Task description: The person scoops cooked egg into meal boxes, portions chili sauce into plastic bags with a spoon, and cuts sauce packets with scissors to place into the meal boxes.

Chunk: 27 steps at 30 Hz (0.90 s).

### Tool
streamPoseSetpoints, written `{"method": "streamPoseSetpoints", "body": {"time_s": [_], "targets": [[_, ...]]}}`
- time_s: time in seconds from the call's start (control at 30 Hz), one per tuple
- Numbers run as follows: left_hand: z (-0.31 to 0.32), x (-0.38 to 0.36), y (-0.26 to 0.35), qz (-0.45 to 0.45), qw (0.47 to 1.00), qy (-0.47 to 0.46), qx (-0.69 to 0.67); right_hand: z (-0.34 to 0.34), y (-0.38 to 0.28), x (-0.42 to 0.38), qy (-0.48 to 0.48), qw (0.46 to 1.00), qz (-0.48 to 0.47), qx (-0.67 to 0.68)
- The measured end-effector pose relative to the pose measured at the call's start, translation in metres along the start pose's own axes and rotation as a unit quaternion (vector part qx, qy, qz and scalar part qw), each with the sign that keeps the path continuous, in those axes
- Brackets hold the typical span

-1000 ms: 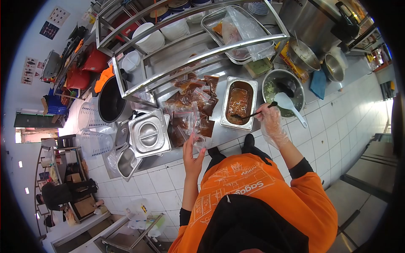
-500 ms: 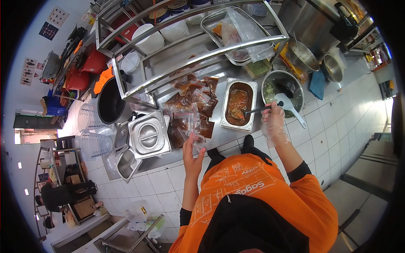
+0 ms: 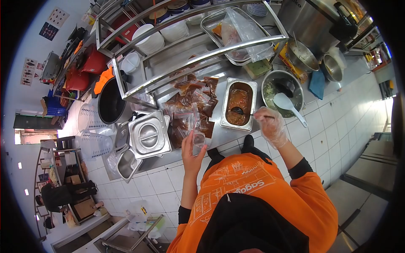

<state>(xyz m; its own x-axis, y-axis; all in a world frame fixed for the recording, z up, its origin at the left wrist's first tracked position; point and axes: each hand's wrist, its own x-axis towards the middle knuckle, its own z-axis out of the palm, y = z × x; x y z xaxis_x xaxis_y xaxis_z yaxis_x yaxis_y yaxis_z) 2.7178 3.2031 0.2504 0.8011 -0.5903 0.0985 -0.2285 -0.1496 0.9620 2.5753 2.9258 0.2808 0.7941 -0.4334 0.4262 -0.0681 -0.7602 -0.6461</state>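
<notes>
A steel food-pan lid [image 3: 141,142] lies near a deep black pot [image 3: 110,103] and white perforated baskets [image 3: 96,144]. Stacked white bowls [image 3: 152,44] show through a metal rack [image 3: 253,42]; a blue cloth [image 3: 317,85] lies beside a steel bowl [image 3: 333,68].

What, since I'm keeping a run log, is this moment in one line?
left hand: holds clear cup | right hand: gloved, holds ladle | ladle head: inside pan of sauce

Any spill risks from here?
Two, probably. The black ladle in the right hand could drip on the filled bags if carried from the pan toward the clear cup or bag in the left hand. The white scoop's handle overhangs the bowl near the right hand; a bump might tip it.
</notes>
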Motion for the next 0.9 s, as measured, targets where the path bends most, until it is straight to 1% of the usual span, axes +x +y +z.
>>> {"method": "streamPoseSetpoints", "body": {"time_s": [0.03,0.13,0.23,0.33,0.4,0.43,0.47,0.57,0.67,0.77,0.87,0.9], "targets": [[0.0,-0.002,-0.002,0.004,1.0,0.0,0.019,-0.003,-0.012,0.003,0.001,0.998,0.012,0.064],[-0.001,-0.002,-0.005,0.019,0.998,-0.004,0.064,0.004,-0.017,-0.002,-0.023,0.999,-0.025,0.034],[-0.001,-0.002,0.001,0.026,0.996,-0.012,0.084,0.018,-0.013,-0.014,-0.03,0.991,0.077,0.101],[-0.002,-0.001,0.002,0.031,0.994,-0.014,0.099,0.034,0.009,-0.027,0.011,0.999,0.046,-0.024],[-0.002,0.001,0.002,0.032,0.994,-0.014,0.101,0.046,0.034,-0.037,0.064,0.987,0.148,0.02],[-0.002,0.002,0.003,0.036,0.994,-0.013,0.106,0.048,0.032,-0.031,0.118,0.937,0.264,0.194],[-0.002,0.002,0.003,0.039,0.993,-0.012,0.111,0.049,0.029,-0.026,0.216,0.837,0.354,0.357],[-0.002,0.003,0.003,0.042,0.993,-0.007,0.114,0.036,0.025,-0.014,0.207,0.814,0.39,0.377],[-0.002,0.003,-0.004,0.032,0.996,-0.003,0.085,0.037,0.041,-0.014,0.234,0.822,0.402,0.329],[-0.003,0.003,-0.006,0.029,0.997,0.004,0.074,0.037,0.05,-0.015,0.255,0.783,0.401,0.4],[-0.006,0.002,-0.004,0.036,0.995,0.002,0.093,0.032,0.041,-0.011,0.285,0.746,0.434,0.418],[-0.006,0.002,-0.004,0.039,0.994,0.001,0.102,0.032,0.042,-0.012,0.281,0.75,0.426,0.42]]}}
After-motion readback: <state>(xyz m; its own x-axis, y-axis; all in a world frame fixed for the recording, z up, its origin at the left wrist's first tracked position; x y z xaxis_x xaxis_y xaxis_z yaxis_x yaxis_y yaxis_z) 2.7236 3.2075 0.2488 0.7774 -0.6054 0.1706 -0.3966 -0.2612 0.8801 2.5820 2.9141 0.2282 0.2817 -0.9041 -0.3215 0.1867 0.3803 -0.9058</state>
